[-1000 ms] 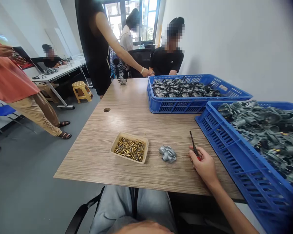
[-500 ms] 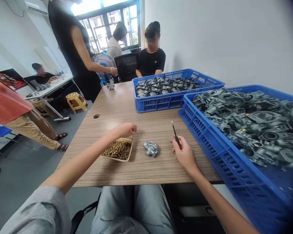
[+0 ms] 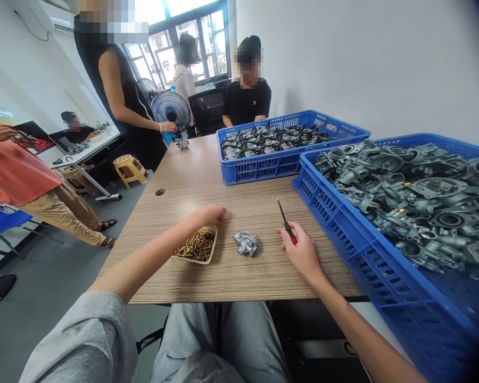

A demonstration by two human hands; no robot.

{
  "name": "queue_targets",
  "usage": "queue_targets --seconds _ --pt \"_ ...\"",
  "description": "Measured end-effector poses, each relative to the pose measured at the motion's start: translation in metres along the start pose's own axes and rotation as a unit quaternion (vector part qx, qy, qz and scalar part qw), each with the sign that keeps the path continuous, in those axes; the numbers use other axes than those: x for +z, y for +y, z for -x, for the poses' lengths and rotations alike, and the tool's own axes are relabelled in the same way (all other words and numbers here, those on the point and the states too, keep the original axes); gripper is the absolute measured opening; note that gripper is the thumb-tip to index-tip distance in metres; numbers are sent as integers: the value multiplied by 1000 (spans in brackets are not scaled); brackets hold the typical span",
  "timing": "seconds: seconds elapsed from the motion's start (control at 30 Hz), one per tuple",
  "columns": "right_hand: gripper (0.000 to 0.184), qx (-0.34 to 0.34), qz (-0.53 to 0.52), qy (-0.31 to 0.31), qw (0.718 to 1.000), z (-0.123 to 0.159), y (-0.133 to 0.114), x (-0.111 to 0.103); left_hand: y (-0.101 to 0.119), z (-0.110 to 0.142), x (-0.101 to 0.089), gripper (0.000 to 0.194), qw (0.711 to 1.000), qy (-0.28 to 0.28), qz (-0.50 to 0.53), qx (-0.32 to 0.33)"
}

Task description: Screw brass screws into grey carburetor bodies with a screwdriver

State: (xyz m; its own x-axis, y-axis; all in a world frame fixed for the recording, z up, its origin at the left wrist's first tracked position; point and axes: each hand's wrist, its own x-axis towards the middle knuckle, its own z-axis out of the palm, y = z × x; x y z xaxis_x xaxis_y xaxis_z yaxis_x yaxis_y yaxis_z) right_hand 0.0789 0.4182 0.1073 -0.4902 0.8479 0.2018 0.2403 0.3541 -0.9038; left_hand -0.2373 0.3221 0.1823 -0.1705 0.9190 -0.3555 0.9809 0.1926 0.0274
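**Handling Hazards and Container Contents**

The two hands were apart above the worktop [image 3: 231, 282]. The right hand [image 3: 301, 247] was closed around the handle of a screwdriver [image 3: 288, 227], its tip directed toward the far side. The left hand [image 3: 212, 214] was at the far right part of a small tray [image 3: 213, 247], fingers curled; whether it held anything could not be determined. A single metal part [image 3: 246, 243] lay loose between the tray and the right hand, touched by neither.

Hazards, as judged:
1. The left forearm [image 3: 162, 255] crossed over the tray; a snag on the rim could have tipped it and scattered the contents.
2. The metal part was unsecured; a knock or tool pressure could have made it slide.
3. The exposed screwdriver tip could have jabbed the left hand if the two met.

Containers:
- Tray: small brass-coloured pins [image 3: 199, 246], partly hidden by the arm.
- Far blue crate [image 3: 259, 173]: close-packed black-and-silver parts [image 3: 269, 142].
- Right blue crate [image 3: 343, 229]: heaped grey metal parts [image 3: 443, 186]; those near the rim could have fallen if jolted.
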Motion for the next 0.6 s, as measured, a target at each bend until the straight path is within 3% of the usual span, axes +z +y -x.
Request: queue_targets --seconds 0.17,0.3,0.5,0.6 --pt "34 5 0 -2 1000 1 0 0 -11 -7 4 20 999 7 35 -15" --pt "38 11 -1 -5 1000 1 1 0 -23 6 -2 16 997 39 68 -10" --pt "38 19 -5 -10 1000 1 6 1 -44 76 -20 16 993 102 62 2" --pt "40 15 1 -10 1000 0 9 1 -47 114 -13 13 999 53 7 -2"
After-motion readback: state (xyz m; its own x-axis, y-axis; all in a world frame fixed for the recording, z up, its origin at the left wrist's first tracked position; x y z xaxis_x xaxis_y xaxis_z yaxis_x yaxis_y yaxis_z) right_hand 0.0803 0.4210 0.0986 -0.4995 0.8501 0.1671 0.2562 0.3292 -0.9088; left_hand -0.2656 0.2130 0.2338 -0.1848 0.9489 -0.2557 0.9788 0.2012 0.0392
